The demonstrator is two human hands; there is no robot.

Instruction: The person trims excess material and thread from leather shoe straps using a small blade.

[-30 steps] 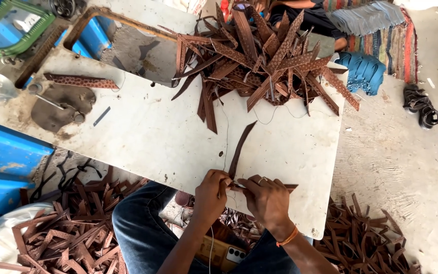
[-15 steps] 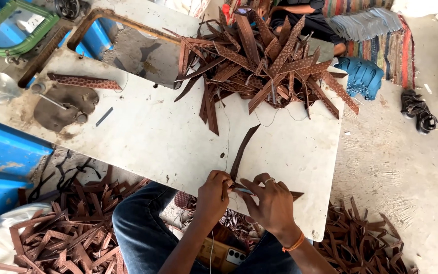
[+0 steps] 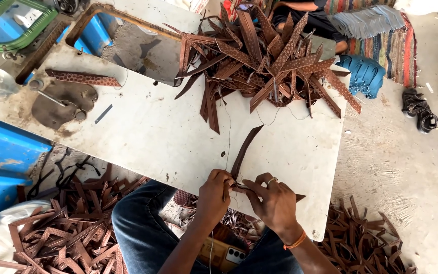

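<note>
Leather strap (image 3: 245, 147), dark brown and narrow, is lying on the white tabletop (image 3: 143, 132) with its far end pointing toward the heap and its near end pinched between both hands at the near edge. Left hand (image 3: 214, 195) is closing finger and thumb on the strap end, apparently steadying it against the board. Right hand (image 3: 275, 200) is gripping the same end from the right, fingers curled tight over it, a ring showing on one finger and an orange band at the wrist; whether a small tool is also sitting in this hand cannot be told. A thin pale thread (image 3: 227, 137) is running from the far side down to the hands, which suggests the end is being held close for fine work.

Heap of patterned brown straps (image 3: 264, 61) is resting at the far side of the tabletop, well apart from the hands, leaving bare working room between. One perforated strap (image 3: 82, 77) is lying alone at the far left, near a worn brown scrap (image 3: 62, 104). Piles of strap offcuts (image 3: 62, 233) are covering the floor at the near left, with more (image 3: 366, 243) at the near right. A pair of dark sandals (image 3: 419, 111) is sitting on the floor at the right.
</note>
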